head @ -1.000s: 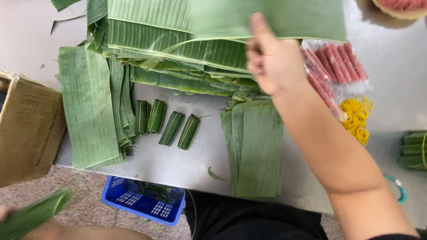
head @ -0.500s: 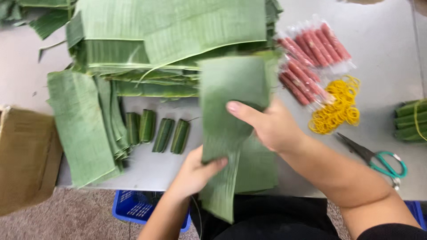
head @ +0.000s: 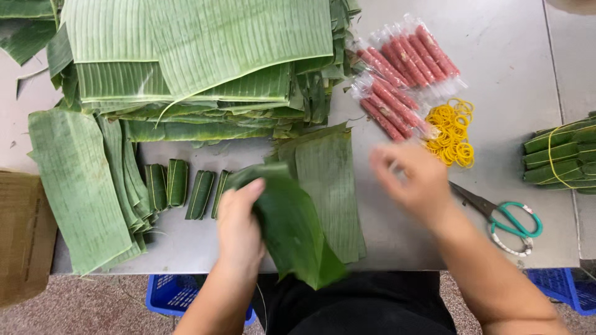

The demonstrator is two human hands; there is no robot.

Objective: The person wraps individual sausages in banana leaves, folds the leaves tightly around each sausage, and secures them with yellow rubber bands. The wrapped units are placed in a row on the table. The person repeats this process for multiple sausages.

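My left hand (head: pixel 239 223) grips a folded piece of banana leaf (head: pixel 292 226) above the table's front edge. My right hand (head: pixel 413 180) is blurred, its fingers apart and holding nothing, just below the packs of red sausages (head: pixel 400 74) and the pile of yellow rubber bands (head: pixel 452 131). A stack of cut leaf pieces (head: pixel 332 180) lies between my hands. Several small wrapped leaf rolls (head: pixel 180 186) lie to the left of my left hand.
A big heap of banana leaves (head: pixel 198 56) fills the back of the table, with long leaf strips (head: pixel 77 186) at the left. Green-handled scissors (head: pixel 506 220) lie right of my right hand. Tied leaf bundles (head: pixel 562 155) sit far right. A cardboard box (head: pixel 25 236) and blue baskets (head: pixel 171 291) stand below.
My right hand let go of the leaf piece and moved right toward the sausages. My left hand now holds the leaf alone, folded over.
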